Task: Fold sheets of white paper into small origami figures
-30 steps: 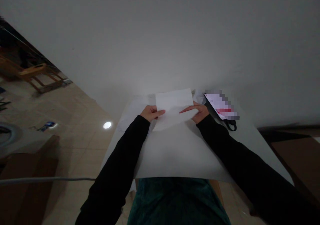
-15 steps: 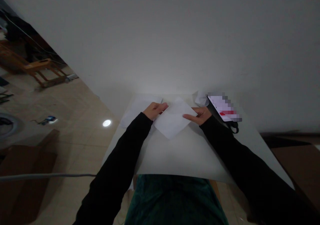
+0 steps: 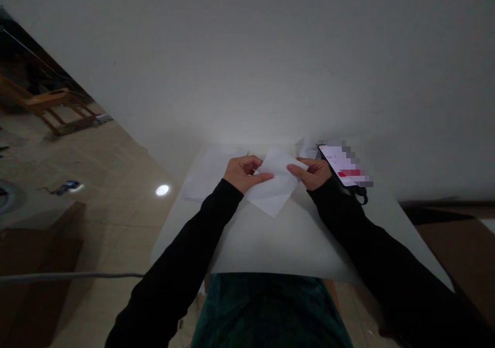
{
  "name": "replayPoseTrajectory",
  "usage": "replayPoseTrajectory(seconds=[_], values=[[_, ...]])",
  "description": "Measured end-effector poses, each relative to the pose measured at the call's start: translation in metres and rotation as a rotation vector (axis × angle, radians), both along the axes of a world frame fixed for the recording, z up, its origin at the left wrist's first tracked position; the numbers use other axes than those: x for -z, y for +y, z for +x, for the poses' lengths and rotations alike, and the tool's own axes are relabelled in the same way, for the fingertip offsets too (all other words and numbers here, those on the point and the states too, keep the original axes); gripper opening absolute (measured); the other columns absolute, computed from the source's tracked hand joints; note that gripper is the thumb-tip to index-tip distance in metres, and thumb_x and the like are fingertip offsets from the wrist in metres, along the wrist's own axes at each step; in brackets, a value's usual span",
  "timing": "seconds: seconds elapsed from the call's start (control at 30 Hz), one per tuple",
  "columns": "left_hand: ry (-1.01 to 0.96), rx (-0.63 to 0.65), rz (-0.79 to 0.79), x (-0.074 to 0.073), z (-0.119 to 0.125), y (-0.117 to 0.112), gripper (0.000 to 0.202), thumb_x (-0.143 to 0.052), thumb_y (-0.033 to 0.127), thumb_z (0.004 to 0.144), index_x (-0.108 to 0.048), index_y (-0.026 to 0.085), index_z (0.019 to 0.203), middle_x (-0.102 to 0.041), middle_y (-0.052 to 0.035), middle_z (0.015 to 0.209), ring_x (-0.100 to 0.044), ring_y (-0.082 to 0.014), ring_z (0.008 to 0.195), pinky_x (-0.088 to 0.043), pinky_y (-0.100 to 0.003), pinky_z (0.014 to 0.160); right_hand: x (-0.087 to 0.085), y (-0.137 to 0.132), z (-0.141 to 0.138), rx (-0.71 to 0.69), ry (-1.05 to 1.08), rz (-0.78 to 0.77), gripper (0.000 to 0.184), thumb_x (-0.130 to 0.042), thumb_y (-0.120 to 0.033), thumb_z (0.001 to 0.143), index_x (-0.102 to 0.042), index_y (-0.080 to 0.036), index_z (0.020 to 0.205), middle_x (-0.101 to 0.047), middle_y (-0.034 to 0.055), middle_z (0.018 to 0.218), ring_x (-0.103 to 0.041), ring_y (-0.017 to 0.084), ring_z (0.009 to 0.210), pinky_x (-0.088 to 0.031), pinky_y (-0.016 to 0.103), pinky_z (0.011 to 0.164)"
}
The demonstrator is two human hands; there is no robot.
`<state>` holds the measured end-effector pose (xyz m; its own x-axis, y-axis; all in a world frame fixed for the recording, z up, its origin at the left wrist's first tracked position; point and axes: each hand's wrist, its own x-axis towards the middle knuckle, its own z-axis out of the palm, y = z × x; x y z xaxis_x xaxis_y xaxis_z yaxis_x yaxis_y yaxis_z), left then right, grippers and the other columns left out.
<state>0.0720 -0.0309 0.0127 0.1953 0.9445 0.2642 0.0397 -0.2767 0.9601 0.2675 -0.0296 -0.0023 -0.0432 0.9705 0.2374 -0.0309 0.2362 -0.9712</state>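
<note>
A white sheet of paper [image 3: 273, 196] is held between my two hands over the white table [image 3: 266, 250], turned so that one corner points toward me. My left hand [image 3: 243, 173] pinches its left side, with the thumb lying on top of the sheet. On the opposite side my right hand [image 3: 314, 174] grips the edge, thumb above and fingers partly hidden beneath. More white paper [image 3: 209, 170] lies flat on the table to the left of my left hand.
Behind my right hand stands a crumpled or folded white paper piece [image 3: 307, 148]. A phone with a lit screen [image 3: 340, 163] lies beside it. The wall [image 3: 263, 69] rises at the table's back edge. A cable [image 3: 73, 276] stretches across the left, and a wooden chair [image 3: 50, 99] stands farther off.
My left thumb has come over onto the top of the paper. The sheet has shifted slightly right. My right hand has turned a little and still holds its edge.
</note>
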Motion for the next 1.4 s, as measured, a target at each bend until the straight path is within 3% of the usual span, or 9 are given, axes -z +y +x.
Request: replayPoseTrajectory(seconds=[0.1, 0.2, 0.27, 0.43, 0.6, 0.77, 1.4], values=[[0.025, -0.001, 0.057, -0.001, 0.007, -0.005, 0.031, -0.084, 0.028, 0.051, -0.064, 0.014, 0.071, -0.064, 0.0008, 0.064, -0.059, -0.0086, 0.055, -0.048, -0.018, 0.05, -0.011, -0.008, -0.003, 0.138, -0.086, 0.085, 0.022, -0.077, -0.04, 0.058, -0.068, -0.02, 0.062, -0.066, -0.0009, 0.061, -0.057, 0.012, 0.052, -0.046, 0.026, 0.048], [0.007, -0.061, 0.108, -0.005, 0.013, -0.01, 0.027, -0.079, 0.032, 0.06, -0.066, 0.015, 0.076, -0.069, -0.0032, 0.077, -0.064, -0.0116, 0.065, -0.05, -0.019, 0.052, -0.018, -0.014, -0.006, 0.228, -0.175, 0.169, 0.023, -0.077, -0.04, 0.058, -0.065, -0.02, 0.06, -0.064, -0.001, 0.06, -0.057, 0.012, 0.052, -0.046, 0.026, 0.048], [-0.031, -0.157, 0.155, -0.009, 0.015, -0.012, 0.023, -0.077, 0.032, 0.063, -0.068, 0.016, 0.076, -0.071, -0.0044, 0.082, -0.066, -0.0128, 0.069, -0.052, -0.021, 0.056, -0.02, -0.016, -0.006, 0.22, -0.198, 0.227, 0.023, -0.076, -0.039, 0.059, -0.064, -0.02, 0.059, -0.064, -0.0007, 0.059, -0.057, 0.013, 0.053, -0.047, 0.026, 0.049], [-0.059, -0.289, 0.178, -0.013, 0.015, -0.011, 0.023, -0.08, 0.03, 0.056, -0.067, 0.016, 0.069, -0.07, -0.0014, 0.067, -0.065, -0.0116, 0.058, -0.056, -0.023, 0.058, -0.021, -0.017, -0.004, 0.143, -0.196, 0.274, 0.023, -0.075, -0.037, 0.06, -0.061, -0.019, 0.057, -0.066, 0.0014, 0.064, -0.059, 0.014, 0.056, -0.048, 0.027, 0.051], [-0.08, -0.298, 0.155, -0.012, 0.016, -0.011, 0.029, -0.081, 0.03, 0.055, -0.069, 0.015, 0.077, -0.069, -0.0012, 0.063, -0.064, -0.0115, 0.053, -0.055, -0.021, 0.05, -0.023, -0.018, -0.002, 0.145, -0.253, 0.285, 0.023, -0.074, -0.038, 0.062, -0.061, -0.02, 0.059, -0.067, 0.002, 0.066, -0.06, 0.014, 0.059, -0.049, 0.027, 0.053], [-0.087, -0.324, 0.154, -0.013, 0.018, -0.012, 0.021, -0.08, 0.028, 0.056, -0.071, 0.015, 0.071, -0.068, -0.0005, 0.058, -0.062, -0.0098, 0.047, -0.054, -0.02, 0.045, -0.023, -0.018, -0.002, 0.196, -0.278, 0.3, 0.022, -0.074, -0.04, 0.063, -0.062, -0.021, 0.061, -0.065, 0.0006, 0.064, -0.06, 0.016, 0.063, -0.05, 0.029, 0.057], [-0.096, -0.293, 0.153, -0.009, 0.018, -0.011, 0.022, -0.08, 0.025, 0.058, -0.073, 0.017, 0.077, -0.073, -0.003, 0.07, -0.069, -0.0142, 0.062, -0.061, -0.026, 0.064, -0.02, -0.014, -0.002, 0.235, -0.272, 0.25, 0.024, -0.075, -0.041, 0.062, -0.064, -0.02, 0.061, -0.063, -0.0009, 0.06, -0.055, 0.012, 0.054, -0.045, 0.026, 0.051]])
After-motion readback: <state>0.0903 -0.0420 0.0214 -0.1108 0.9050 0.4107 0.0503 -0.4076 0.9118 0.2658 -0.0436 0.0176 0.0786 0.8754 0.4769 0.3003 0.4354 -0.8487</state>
